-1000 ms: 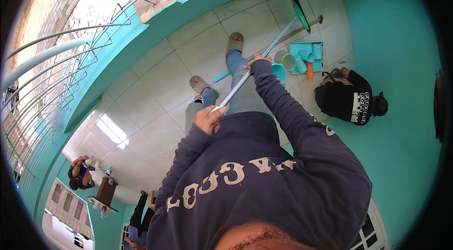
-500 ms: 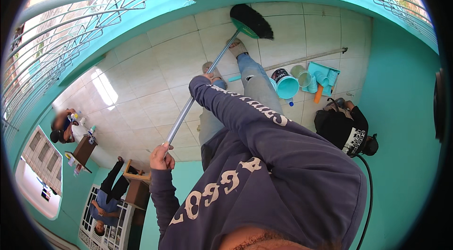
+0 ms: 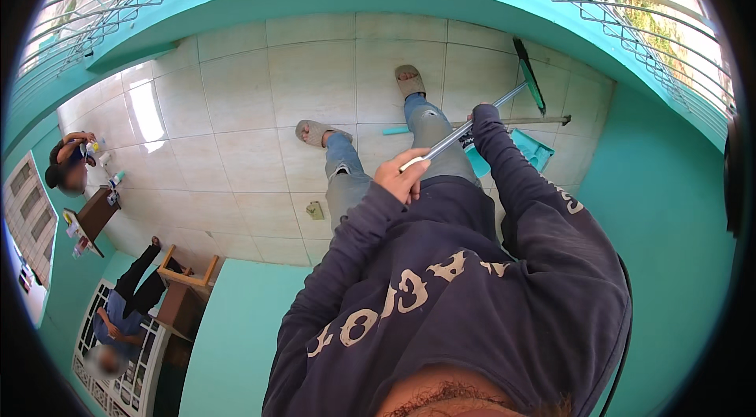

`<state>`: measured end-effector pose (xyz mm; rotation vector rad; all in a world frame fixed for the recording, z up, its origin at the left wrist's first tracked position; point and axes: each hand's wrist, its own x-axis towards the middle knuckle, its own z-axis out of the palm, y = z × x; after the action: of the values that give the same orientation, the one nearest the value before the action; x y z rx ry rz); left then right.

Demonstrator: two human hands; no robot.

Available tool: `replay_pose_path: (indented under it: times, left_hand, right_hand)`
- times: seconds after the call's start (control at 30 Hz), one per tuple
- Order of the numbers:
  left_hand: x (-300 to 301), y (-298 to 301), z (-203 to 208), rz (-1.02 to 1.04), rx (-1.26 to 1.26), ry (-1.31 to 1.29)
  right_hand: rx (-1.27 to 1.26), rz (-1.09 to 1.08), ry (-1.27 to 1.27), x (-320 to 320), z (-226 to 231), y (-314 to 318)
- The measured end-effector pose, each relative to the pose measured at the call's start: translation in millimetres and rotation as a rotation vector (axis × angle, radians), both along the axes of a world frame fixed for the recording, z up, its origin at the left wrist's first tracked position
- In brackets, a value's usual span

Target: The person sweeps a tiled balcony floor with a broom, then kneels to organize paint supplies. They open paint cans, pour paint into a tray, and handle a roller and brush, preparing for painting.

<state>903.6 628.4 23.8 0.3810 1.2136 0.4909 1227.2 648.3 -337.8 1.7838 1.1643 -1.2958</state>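
Observation:
A long-handled broom [image 3: 454, 136] slants across in front of me, its metal handle rising to the right. My left hand [image 3: 400, 178] is closed around the pale-capped upper end, close to my waist. Farther down the handle, my right hand [image 3: 483, 111] grips it, partly hidden by the dark sleeve. The green broom head [image 3: 532, 85] with black bristles is seen edge-on over the tiles, near the low turquoise wall; whether it touches the floor I cannot tell.
Beyond my right arm are a turquoise paint tray [image 3: 537, 151], a partly hidden bucket [image 3: 476, 159] and a long pole [image 3: 547, 120] on the floor. A small greenish box [image 3: 315, 211] lies by my left leg. Two people, one crouching [image 3: 69, 161] and one in blue [image 3: 118, 318], are at left.
The broom has swung right, its head going from ahead of my feet to the right side. Both hands moved right with it. The crouching person at right is no longer visible.

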Motion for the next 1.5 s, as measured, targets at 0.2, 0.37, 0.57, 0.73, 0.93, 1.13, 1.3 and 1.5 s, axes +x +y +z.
replay_pose_path:
  times: [0.2, 0.37, 0.57, 0.73, 0.93, 1.13, 1.3, 1.5]
  left_hand:
    - [-167, -56, -9, 0.401, -0.009, 0.437]
    - [-334, -129, 72, 0.625, 0.035, 0.769]
    - [-399, -207, 134, 0.812, 0.464, 0.804]
    - [-373, -199, 87, 0.936, 0.329, 0.368]
    - [-310, -133, -33, 0.633, 0.159, 0.221]
    - [-476, -125, 39, 0.796, 0.163, 0.776]
    - [-570, -131, 102, 0.73, 0.367, 0.952]
    - [-642, -148, 160, 0.747, 0.722, 0.523]
  right_hand:
    - [0.08, 0.641, 0.169, -325, 32, 45]
    - [-0.223, 0.707, 0.119, -620, 104, -10]
    - [-0.025, 0.394, 0.488, -637, 269, -45]
    - [0.032, 0.441, 0.126, -518, 257, -61]
    - [0.217, 0.762, 0.09, -416, 53, -28]
    - [-0.106, 0.726, 0.146, -754, 27, -18]
    - [-0.36, 0.393, 0.285, -922, 86, -18]
    - [-0.177, -1.555, 0.496, -797, 332, -40]
